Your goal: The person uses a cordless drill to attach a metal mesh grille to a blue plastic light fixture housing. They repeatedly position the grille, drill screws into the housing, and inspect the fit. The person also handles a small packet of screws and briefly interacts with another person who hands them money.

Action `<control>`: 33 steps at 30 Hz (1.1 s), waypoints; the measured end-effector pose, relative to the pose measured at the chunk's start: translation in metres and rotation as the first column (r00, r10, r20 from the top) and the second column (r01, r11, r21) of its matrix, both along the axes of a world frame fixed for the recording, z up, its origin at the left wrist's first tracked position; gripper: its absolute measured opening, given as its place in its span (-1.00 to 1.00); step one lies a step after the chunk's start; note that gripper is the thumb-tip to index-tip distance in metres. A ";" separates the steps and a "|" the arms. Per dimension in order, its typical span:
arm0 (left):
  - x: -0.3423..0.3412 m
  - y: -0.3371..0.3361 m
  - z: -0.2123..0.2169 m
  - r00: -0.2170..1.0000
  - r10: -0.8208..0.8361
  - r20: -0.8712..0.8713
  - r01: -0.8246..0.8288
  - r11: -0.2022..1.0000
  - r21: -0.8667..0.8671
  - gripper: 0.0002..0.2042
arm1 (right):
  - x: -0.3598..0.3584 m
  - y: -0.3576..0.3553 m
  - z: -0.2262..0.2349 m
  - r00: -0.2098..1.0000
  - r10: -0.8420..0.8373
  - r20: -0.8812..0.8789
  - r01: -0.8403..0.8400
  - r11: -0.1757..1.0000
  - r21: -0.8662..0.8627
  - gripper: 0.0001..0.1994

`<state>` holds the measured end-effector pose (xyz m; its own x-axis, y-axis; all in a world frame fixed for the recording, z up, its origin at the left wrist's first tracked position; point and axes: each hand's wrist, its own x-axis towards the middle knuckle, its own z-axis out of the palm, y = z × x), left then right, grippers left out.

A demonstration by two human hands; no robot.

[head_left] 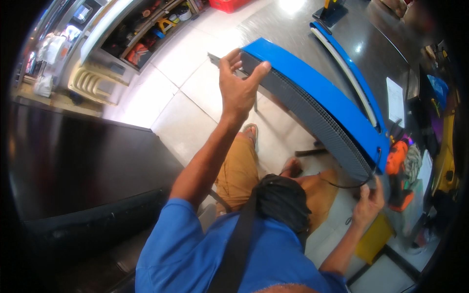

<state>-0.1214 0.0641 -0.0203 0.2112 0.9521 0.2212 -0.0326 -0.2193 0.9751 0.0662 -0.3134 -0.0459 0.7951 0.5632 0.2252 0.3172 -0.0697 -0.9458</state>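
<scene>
A long curved blue panel point(309, 90) with a dark, mesh-patterned side point(317, 112) spans the front edge of the metal table. My left hand point(238, 84) is closed around its far left end, thumb on the patterned side and some fingers behind it. At the panel's near right end, my right hand point(369, 204) grips the corner with finger and thumb; the fingertips are partly hidden. A thin black cable point(348, 187) loops from that end beside my right hand. Behind lies a second slim blue curved piece point(351, 66) with a pale inner strip.
The grey metal table point(281, 29) carries a white paper sheet point(394, 100), an orange and black power tool point(398, 156) and a coil of pale cord point(413, 161). A dark cabinet point(88, 161) stands at left, near a cream plastic chair point(95, 83) and shelves. A yellow container point(375, 239) sits below right.
</scene>
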 end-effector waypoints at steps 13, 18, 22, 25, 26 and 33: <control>-0.006 0.045 -0.027 0.978 0.198 -0.064 -0.138 0.845 0.516 -0.84 | 0.004 0.015 0.007 0.998 -0.003 -0.065 0.005 0.999 0.037 -0.65; 0.001 0.047 -0.013 0.960 0.198 -0.198 -0.081 0.873 0.481 -0.83 | 0.013 0.007 0.002 1.000 0.007 -0.004 -0.007 1.000 -0.014 -0.63; 0.010 0.047 -0.013 0.933 0.205 -0.296 -0.068 0.907 0.415 -0.75 | 0.012 0.008 0.001 1.000 -0.005 0.005 0.005 1.000 -0.020 -0.61; 0.013 0.044 -0.010 0.900 0.255 -0.354 -0.093 0.905 0.415 -0.73 | 0.011 0.009 0.001 1.000 -0.002 0.007 0.002 1.000 -0.014 -0.62; 0.013 0.045 -0.010 0.898 0.258 -0.356 -0.097 0.906 0.411 -0.72 | 0.009 0.009 0.002 1.000 0.000 0.007 0.000 1.000 -0.010 -0.62; -0.002 0.038 -0.027 0.903 0.283 -0.324 -0.083 0.853 0.515 -0.75 | 0.017 0.001 0.008 0.995 -0.070 0.073 0.077 0.991 -0.106 -0.63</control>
<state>-0.1235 0.1025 -0.0477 0.2052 0.7750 0.5978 0.4001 -0.6238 0.6714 0.0834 -0.3123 -0.0381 0.8199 0.5279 0.2214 0.3714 -0.1963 -0.9075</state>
